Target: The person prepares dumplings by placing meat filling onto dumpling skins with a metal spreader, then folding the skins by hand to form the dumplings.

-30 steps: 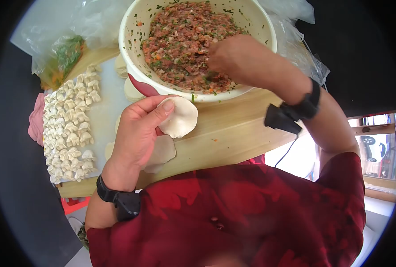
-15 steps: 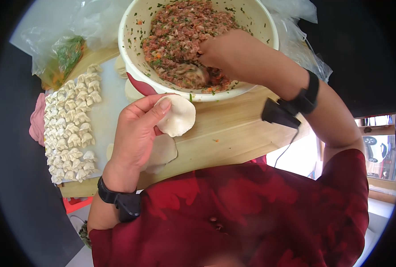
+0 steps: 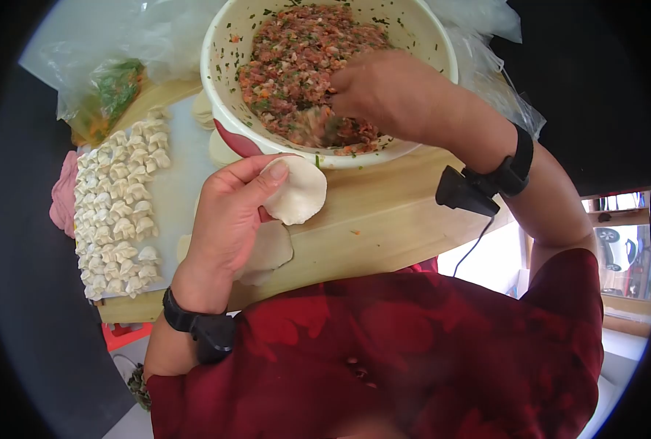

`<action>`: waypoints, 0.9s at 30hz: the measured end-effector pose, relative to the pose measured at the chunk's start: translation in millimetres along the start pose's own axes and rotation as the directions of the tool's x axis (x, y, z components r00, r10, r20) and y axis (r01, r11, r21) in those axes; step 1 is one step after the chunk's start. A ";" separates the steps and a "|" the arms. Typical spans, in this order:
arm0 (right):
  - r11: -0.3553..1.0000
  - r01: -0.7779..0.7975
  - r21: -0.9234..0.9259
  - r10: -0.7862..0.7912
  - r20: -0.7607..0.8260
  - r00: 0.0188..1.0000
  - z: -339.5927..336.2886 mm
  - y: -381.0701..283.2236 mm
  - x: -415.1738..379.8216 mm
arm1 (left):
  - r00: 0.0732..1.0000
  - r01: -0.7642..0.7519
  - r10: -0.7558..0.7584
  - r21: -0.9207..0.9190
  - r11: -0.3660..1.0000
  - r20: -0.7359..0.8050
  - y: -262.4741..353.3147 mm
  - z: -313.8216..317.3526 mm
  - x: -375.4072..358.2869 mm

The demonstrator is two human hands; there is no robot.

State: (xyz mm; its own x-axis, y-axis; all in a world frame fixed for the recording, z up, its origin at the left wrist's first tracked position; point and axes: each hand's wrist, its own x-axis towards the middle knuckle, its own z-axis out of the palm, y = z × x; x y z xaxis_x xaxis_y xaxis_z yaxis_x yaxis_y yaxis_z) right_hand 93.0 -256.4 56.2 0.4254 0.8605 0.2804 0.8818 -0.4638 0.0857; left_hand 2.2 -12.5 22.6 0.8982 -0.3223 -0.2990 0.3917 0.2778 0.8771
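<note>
In the head view, my left hand (image 3: 227,208) pinches a round dumpling wrapper (image 3: 301,194) between thumb and fingers, just below the bowl's rim. The wrapper is pale and bare on the side I see. Behind that hand, more wrappers (image 3: 271,247) lie flat on the table. My right hand (image 3: 395,91) reaches into a large white bowl (image 3: 227,62) with its fingers curled. Under it is minced meat filling (image 3: 289,62) with green and orange bits. A blurred patch of filling shows below the fingers; whatever they grip is hidden.
Rows of folded dumplings (image 3: 121,212) sit on a white board (image 3: 175,168) at left. Small stacks of wrappers (image 3: 224,151) stand beside the bowl. Plastic bags (image 3: 150,36) lie behind, one with greens (image 3: 121,84). A pink cloth (image 3: 64,197) is at the far left of the wooden table (image 3: 369,197).
My right hand has shifted slightly right and down within the bowl, and the blurred patch of filling has moved. My left hand keeps hold of the wrapper. The whole view has drifted slightly.
</note>
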 end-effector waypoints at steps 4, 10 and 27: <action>0.986 -0.077 -0.149 0.076 -0.014 0.997 -27.2 4.7 30.7 | 1.000 0.009 -0.009 -0.004 1.000 0.010 2.1 0.5 -1.5; 0.996 0.088 0.019 -0.086 -0.073 0.994 18.4 4.8 23.0 | 1.000 -0.003 0.004 0.015 1.000 -0.022 -1.7 -0.7 0.1; 0.997 -0.021 -0.075 0.029 0.117 0.993 -10.7 7.9 -8.3 | 1.000 0.000 0.000 -0.005 1.000 0.002 -2.8 5.2 2.3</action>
State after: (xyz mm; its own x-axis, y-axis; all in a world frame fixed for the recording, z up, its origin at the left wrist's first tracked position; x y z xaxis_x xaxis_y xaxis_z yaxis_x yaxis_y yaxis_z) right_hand 94.3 -269.5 64.8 0.4720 0.8652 0.1691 0.8550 -0.4960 0.1515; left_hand 2.2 -18.7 21.5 0.8977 -0.3244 -0.2981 0.3927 0.2826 0.8752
